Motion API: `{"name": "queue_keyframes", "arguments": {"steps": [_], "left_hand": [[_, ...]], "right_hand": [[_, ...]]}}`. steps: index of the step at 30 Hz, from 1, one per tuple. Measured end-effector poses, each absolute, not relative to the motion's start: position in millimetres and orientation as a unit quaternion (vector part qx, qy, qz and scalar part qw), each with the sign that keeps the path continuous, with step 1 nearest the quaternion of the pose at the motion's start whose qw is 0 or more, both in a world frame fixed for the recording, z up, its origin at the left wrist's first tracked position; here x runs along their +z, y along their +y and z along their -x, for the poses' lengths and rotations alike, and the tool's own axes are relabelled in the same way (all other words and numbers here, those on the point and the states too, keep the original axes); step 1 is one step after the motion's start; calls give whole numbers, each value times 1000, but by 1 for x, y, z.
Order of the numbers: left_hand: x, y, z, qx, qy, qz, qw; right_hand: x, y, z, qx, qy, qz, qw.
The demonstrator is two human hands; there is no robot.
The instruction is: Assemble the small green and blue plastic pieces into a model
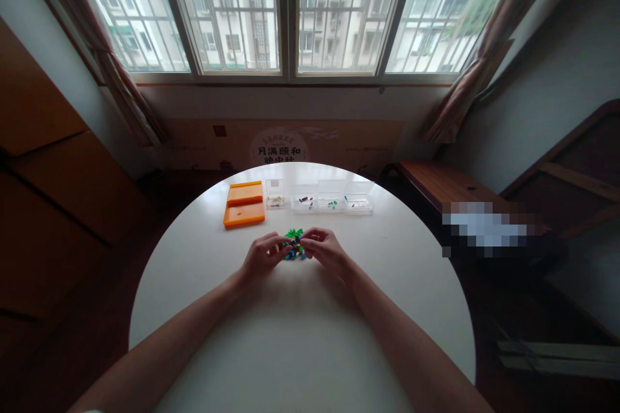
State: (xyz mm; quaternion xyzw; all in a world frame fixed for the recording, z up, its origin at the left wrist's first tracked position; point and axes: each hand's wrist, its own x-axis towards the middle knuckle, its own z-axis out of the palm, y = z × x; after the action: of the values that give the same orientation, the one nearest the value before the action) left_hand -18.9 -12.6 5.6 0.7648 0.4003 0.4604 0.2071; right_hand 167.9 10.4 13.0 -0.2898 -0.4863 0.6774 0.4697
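A small heap of green, blue and dark plastic pieces [293, 233] lies on the white round table [290, 335], between my two hands. From the left, my left hand [263, 253] reaches into the heap with thumb and fingertips pinched together. My right hand [325, 247] is closed in a similar pinch at the heap's right side. Whatever sits between the fingertips of either hand is too small to make out. Both hands are close together, and they partly cover the pieces.
Beyond my left hand stands an open orange plastic case [245, 214] with a small dark bit inside. To its right is a row of open clear boxes [304, 206] holding small dark, green and pale pieces. A wooden bench [450, 187] stands right of the table.
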Motion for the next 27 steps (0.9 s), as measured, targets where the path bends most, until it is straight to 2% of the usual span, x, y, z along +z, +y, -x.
{"name": "queue_keyframes", "arguments": {"steps": [4, 27], "left_hand": [[10, -15, 17, 462, 387, -766, 224], [10, -18, 15, 467, 365, -784, 185]], "right_hand": [[14, 4, -167, 705, -502, 264, 426], [16, 5, -169, 719, -509, 257, 398]]}}
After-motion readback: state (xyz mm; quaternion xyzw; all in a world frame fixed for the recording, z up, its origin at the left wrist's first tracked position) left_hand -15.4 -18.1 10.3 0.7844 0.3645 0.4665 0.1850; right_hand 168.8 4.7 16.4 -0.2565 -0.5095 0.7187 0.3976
